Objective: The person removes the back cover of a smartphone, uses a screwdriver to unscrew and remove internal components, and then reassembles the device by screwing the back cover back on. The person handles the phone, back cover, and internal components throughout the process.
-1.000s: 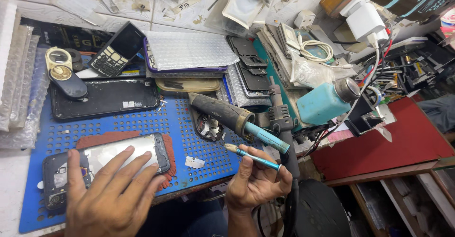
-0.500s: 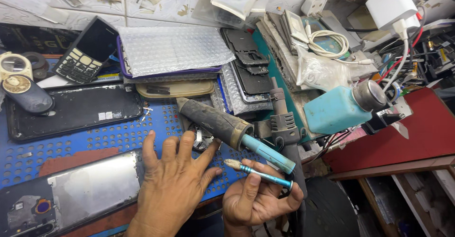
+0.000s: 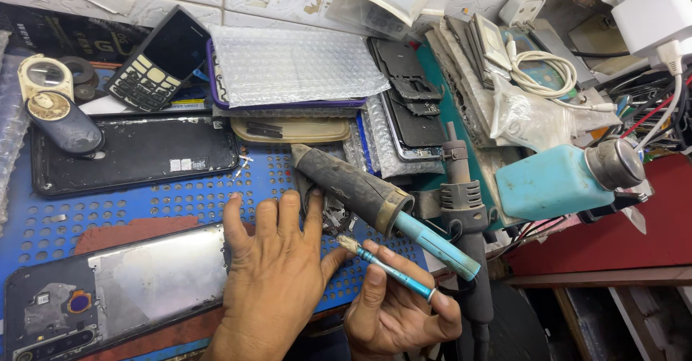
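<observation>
- Right hand (image 3: 400, 310) is pinching a thin blue brush (image 3: 386, 267), bristles pointing toward the left fingers.
- Left hand (image 3: 277, 274), grip released, has been moving off the phone (image 3: 119, 292) and is now lying flat on the blue mat (image 3: 144, 202) beside the soldering iron (image 3: 375, 199).

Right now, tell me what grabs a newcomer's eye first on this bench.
The two hands at bottom centre: the right hand holds a thin blue tool, the left hand lies flat on the blue perforated mat. Just above lies a grimy dark-handled tool, with a pale blue bottle on the right.
</observation>
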